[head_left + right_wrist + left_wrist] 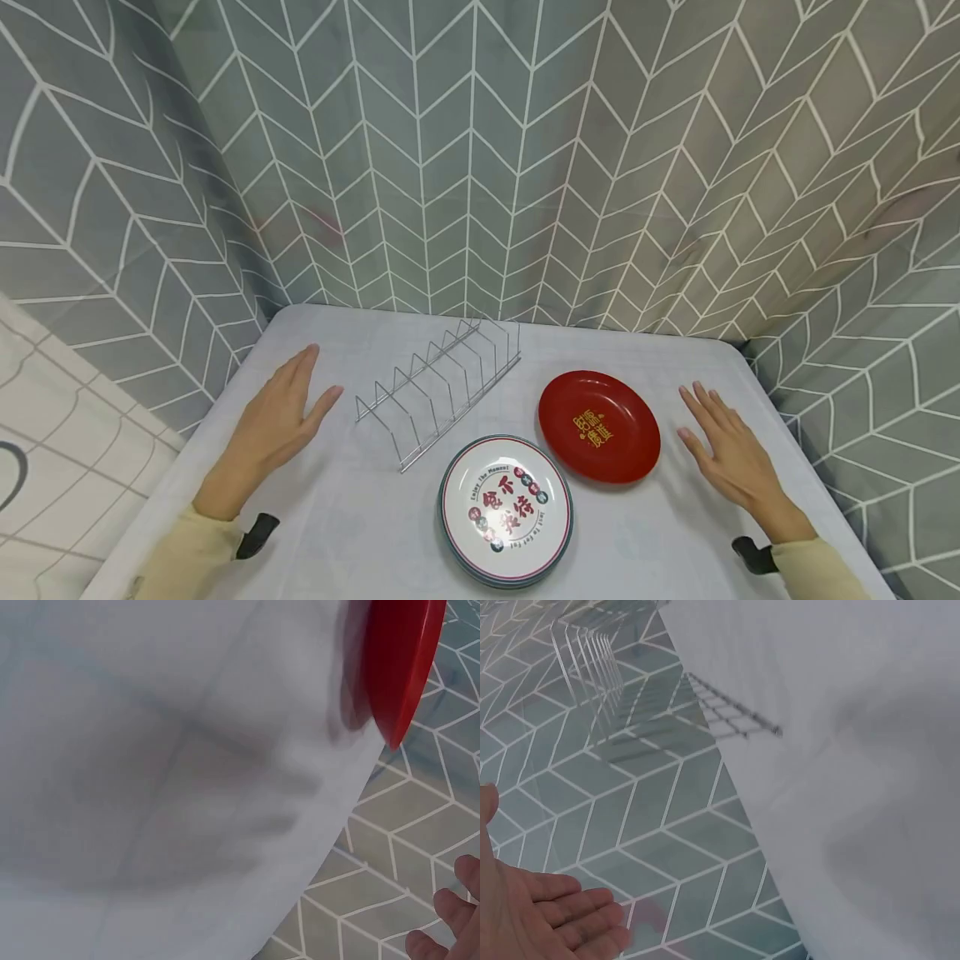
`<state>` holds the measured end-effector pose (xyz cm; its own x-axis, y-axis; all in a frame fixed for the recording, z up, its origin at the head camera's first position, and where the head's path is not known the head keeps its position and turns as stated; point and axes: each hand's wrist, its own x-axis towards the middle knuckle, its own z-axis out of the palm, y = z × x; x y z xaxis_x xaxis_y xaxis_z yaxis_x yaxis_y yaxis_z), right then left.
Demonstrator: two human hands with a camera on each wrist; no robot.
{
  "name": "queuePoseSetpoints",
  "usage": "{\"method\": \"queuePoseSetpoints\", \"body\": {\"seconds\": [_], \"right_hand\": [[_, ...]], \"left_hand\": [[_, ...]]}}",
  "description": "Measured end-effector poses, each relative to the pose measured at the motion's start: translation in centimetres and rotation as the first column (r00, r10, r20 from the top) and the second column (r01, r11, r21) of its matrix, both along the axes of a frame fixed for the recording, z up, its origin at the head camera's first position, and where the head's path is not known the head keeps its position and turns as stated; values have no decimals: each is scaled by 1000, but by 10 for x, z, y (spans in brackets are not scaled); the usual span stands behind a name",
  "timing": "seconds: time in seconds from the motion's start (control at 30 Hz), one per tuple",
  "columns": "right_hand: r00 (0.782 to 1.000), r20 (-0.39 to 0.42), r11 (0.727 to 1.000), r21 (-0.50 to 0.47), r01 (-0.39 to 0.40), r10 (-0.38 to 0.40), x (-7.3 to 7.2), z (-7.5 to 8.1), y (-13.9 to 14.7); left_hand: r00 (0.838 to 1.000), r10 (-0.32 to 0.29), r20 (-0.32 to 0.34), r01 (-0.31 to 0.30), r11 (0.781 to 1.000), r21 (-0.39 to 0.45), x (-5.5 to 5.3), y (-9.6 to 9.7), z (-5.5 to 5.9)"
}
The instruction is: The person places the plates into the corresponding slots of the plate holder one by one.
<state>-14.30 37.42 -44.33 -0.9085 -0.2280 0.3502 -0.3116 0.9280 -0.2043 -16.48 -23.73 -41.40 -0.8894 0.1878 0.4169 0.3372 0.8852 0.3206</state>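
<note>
Sleeves (pixel 187 552) flank stacked plates (pixel 506 510), wire rack (pixel 461 413) and red plate (pixel 630 429) beyond.

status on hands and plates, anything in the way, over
Left hand empty; right hand empty, near red plate. White plates stacked, untouched. Wire rack stands between left hand and red plate.

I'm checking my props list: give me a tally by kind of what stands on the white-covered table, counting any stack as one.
Wire rack: 1
Red oval plate: 1
Stack of round white plates: 1 (how many plates are in it, I cannot tell)
Total: 3
</note>
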Motion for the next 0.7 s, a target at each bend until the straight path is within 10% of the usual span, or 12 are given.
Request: {"method": "queuePoseSetpoints", "body": {"seconds": [0.7], "right_hand": [[986,-31,981,-104,-165,163,15,1,-88]], "left_hand": [[997,-59,59,54,996,74,6,38,-28]]}}
